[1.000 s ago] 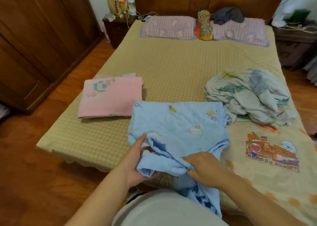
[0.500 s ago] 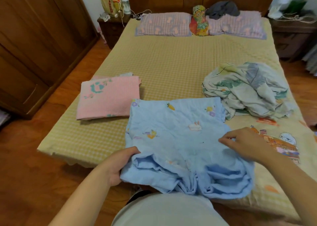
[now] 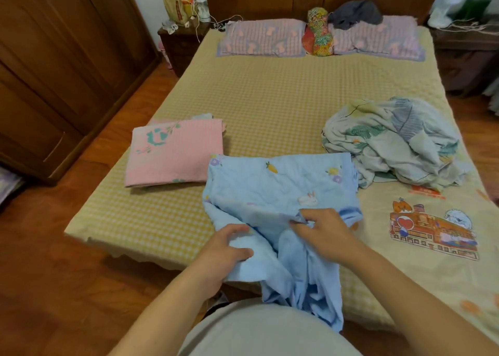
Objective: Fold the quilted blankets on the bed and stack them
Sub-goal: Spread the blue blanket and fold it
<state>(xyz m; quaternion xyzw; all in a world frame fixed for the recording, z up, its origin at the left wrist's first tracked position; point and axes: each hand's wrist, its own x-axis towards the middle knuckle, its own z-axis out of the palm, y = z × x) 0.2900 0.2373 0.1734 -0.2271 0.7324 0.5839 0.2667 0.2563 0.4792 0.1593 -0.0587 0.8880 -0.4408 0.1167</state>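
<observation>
**Both hands gathering the near edge of a blue quilted blanket at the foot of the bed**

The blue quilted blanket, printed with a carrot, flowers and a rabbit, lies partly flat on the near end of the bed; its near portion is bunched and hangs over the bed's edge toward the person. The left hand grips a bunched fold at the blanket's near left side, thumb above the cloth and fingers curled beneath it. The right hand pinches a gather of cloth near the blanket's middle, just below the rabbit print, fingertips closed on the fabric. A pink folded blanket rests flat to the left, its near right corner just beside the blue blanket's far left corner. A crumpled leaf-print blanket sits in a heap to the right, touching the blue blanket's far right corner. Two striped pillows lie at the headboard with a floral bolster between them and a dark grey garment on the right-hand one. A wooden wardrobe stands at left, beyond the wooden floor.
</observation>
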